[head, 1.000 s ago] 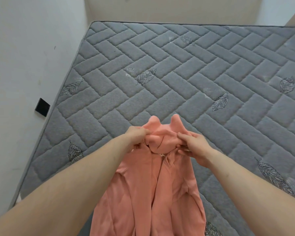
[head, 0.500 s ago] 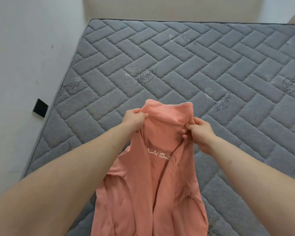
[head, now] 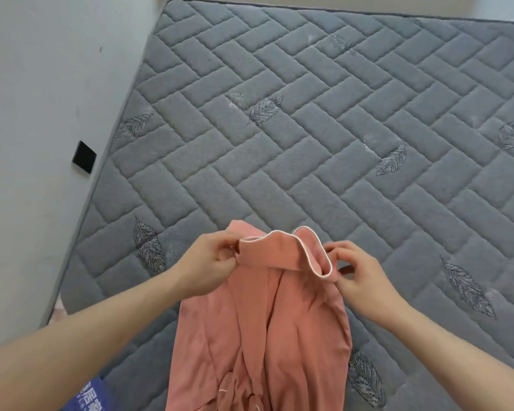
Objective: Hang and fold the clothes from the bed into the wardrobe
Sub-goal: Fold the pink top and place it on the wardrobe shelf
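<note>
Where the pale wall [head: 36, 120] runs down the left edge of the view, a small black square [head: 84, 157] sits on it close to the side of the bed [head: 324, 137], whose grey quilted mattress is stitched in a brick pattern with scattered dark leaf motifs and fills most of the scene; low at the left, under the forearm, a scrap of blue fabric with pale printed characters [head: 94, 396] shows at the bottom edge. Next comes the left hand [head: 211, 264], raised over the near part of the mattress, its fingers [head: 224, 247] curled and pinching the left end of the top edge of a salmon-pink garment [head: 258, 336]. That garment hangs from the two hands above the near part of the bed, its upper hem trimmed with thin white piping and bowed into a loose loop between them, while the rest drops in long folds out of the bottom of the frame. On the right, the right hand [head: 365, 280] holds the other end of the piped edge, thumb and fingertips drawn together on the cloth just beside the fold, with the forearm reaching in from the lower right corner
</note>
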